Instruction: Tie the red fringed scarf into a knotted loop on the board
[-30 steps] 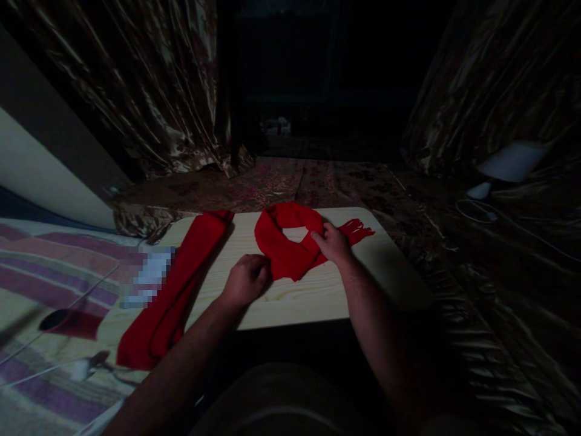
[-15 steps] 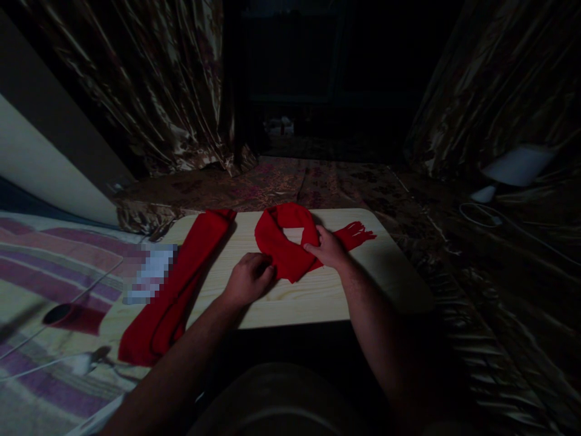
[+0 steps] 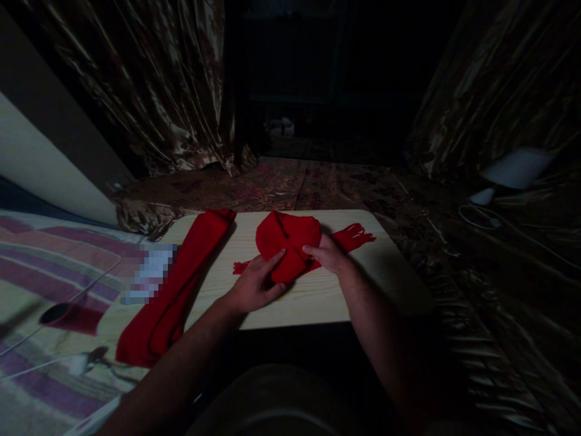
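Red scarf [image 3: 290, 233] noted folded over itself on the pale tabletop [image 3: 313, 309], left hand [image 3: 252, 287] at its near-left side with thumb and fingers spread, right hand [image 3: 330, 254] thumb-on-top at the right edge (fingers hidden, pinch cannot be told); light, even pressure should best keep the folds neat.

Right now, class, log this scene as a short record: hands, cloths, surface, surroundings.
Left hand: spread, touching the red fringed fabric scarf, near-left side
Right hand: holding the scarf's right side
Scarf: folded, fringes showing left and right
Beside it: long folded red cloth, to the left
Surface: pale rectangular wood-grain table
Far right: white-shaded lamp
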`<state>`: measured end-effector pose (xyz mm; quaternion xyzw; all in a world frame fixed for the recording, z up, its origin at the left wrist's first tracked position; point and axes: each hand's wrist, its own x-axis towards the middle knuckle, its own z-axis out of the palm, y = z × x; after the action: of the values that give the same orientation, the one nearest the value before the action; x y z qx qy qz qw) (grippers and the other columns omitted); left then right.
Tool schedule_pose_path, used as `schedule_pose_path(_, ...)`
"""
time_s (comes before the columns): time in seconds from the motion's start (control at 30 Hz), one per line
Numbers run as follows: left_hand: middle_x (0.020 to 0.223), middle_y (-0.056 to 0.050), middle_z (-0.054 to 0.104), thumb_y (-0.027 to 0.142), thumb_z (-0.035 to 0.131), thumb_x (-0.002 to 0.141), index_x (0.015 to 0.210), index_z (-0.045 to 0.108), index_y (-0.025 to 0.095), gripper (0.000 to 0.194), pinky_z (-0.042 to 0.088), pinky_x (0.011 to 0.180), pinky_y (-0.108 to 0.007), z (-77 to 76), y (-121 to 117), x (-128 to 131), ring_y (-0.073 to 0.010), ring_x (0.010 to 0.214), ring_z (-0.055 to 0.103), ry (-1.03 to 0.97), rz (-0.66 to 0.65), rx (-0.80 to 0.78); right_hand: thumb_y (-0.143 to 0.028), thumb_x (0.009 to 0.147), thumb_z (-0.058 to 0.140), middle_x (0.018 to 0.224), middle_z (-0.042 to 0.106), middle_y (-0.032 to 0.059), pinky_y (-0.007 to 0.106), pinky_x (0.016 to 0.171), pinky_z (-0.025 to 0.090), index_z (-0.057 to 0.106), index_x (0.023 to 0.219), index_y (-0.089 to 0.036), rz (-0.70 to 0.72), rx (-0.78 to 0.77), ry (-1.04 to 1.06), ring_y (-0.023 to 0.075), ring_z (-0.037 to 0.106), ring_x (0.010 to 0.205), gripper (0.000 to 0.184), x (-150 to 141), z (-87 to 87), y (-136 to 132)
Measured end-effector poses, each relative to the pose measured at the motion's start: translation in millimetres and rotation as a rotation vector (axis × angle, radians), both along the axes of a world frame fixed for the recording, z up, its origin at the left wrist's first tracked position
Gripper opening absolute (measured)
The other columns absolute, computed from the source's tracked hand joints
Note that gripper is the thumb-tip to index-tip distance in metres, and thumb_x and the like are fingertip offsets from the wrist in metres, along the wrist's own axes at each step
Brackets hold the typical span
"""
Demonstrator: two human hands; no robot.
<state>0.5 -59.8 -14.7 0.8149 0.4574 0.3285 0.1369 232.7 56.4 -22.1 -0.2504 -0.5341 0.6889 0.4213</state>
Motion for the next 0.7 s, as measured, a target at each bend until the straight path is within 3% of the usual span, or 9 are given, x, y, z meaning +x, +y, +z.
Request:
schedule_pose_path(0.13,0.132,-0.016,0.066,0.043,0.07,0.085,0.149,0.051,0.018,0.071,0.045,0.103,-0.046,-2.7,2,-2,-0.0312,0.117,0.062,-0.334,0.081,-0.172,-0.029,0.065,0.086,0.119,0.074,0.0049,0.049,0.094,0.058,0.066,0.12,-0.026,-0.026,-0.063,0.07,0.0284,0.069,0.111,0.058,-2,3.9,-4)
schedule_pose_path(0.27,0.118,-0.012,0.073,0.042,0.076,0.08,0.122,0.073,0.017,0.048,0.051,0.096,-0.039,-2.5,11,-9,-0.0257,0.105,0.068,-1.004,0.291,-0.286,-0.027,0.066,0.084,0.109,0.077,0.0042,0.05,0.095,0.057,0.067,0.113,-0.025,-0.173,-0.077,0.212,0.0277,0.069,0.11,0.05,-2,10.7,-1)
schedule_pose_path(0.37,0.104,-0.01,0.076,0.031,0.082,0.069,0.107,0.076,0.014,0.042,0.054,0.084,-0.031,3.8,18,-18,-0.0195,0.089,0.07,-1.414,0.31,-0.316,-0.024,0.066,0.082,0.104,0.078,0.003,0.05,0.096,0.057,0.067,0.107,-0.023,-0.3,-0.095,0.312,0.0265,0.07,0.108,0.043,0,13.6,4)
schedule_pose_path(0.5,0.095,-0.008,0.076,0.016,0.077,0.065,0.102,0.075,0.011,0.037,0.056,0.076,-0.025,13.1,21,-30,-0.0176,0.082,0.07,-1.617,0.212,-0.384,-0.018,0.068,0.077,0.102,0.077,0.0012,0.047,0.098,0.055,0.066,0.102,-0.023,-0.501,-0.1,0.41,0.0223,0.071,0.103,0.036,6,10.9,18)
schedule_pose_path(0.7,0.088,-0.005,0.075,0.001,0.058,0.07,0.095,0.073,0.012,0.031,0.059,0.07,-0.022,15.6,22,-36,-0.0134,0.074,0.069,-1.82,0.337,-0.385,-0.013,0.067,0.07,0.091,0.076,-0.002,0.044,0.094,0.057,0.065,0.102,-0.021,-0.894,-0.211,0.484,0.0178,0.071,0.089,0.036,38,0.7,48)
